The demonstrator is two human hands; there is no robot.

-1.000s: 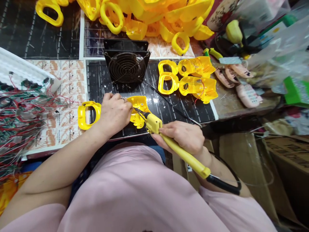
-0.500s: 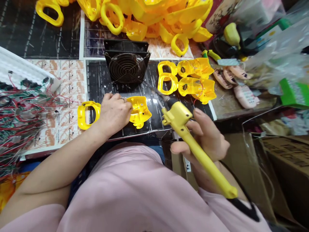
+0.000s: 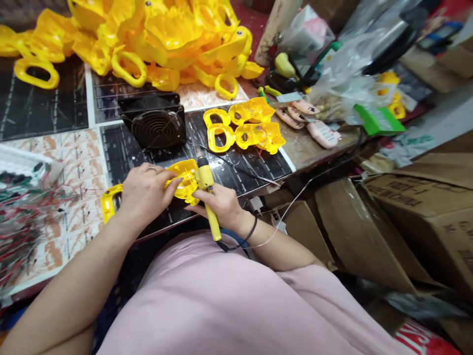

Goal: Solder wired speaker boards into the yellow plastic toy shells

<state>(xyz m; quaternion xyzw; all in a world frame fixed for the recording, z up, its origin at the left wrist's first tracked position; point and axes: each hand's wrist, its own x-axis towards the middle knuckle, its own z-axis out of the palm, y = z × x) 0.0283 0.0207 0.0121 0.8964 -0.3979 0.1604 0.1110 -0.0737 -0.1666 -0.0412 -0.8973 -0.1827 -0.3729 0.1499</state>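
Observation:
My left hand (image 3: 144, 195) is closed over the middle of a yellow plastic shell half (image 3: 185, 178), which lies open side up near the table's front edge. The shell's ring-shaped end (image 3: 108, 203) shows left of the hand; what lies under the palm is hidden. In my right hand (image 3: 223, 204) is a yellow soldering iron (image 3: 212, 217), its metal tip pointing away from me. The iron overlaps the right edge of the shell in view; I cannot tell whether they touch. A black cord leaves the iron's lower end by my wrist.
A black fan (image 3: 158, 125) stands behind my left hand. Two matching yellow shells (image 3: 258, 135) with wires lie to the right. A yellow heap of parts (image 3: 173, 39) covers the back. Wired components (image 3: 22, 217) sit left, pink casings (image 3: 323, 134) right. Cardboard boxes (image 3: 406, 197) stand below right.
My right hand has brought the soldering iron left and down beside the shell, now held steeper. The left hand stays on the shell. My view has shifted to the right.

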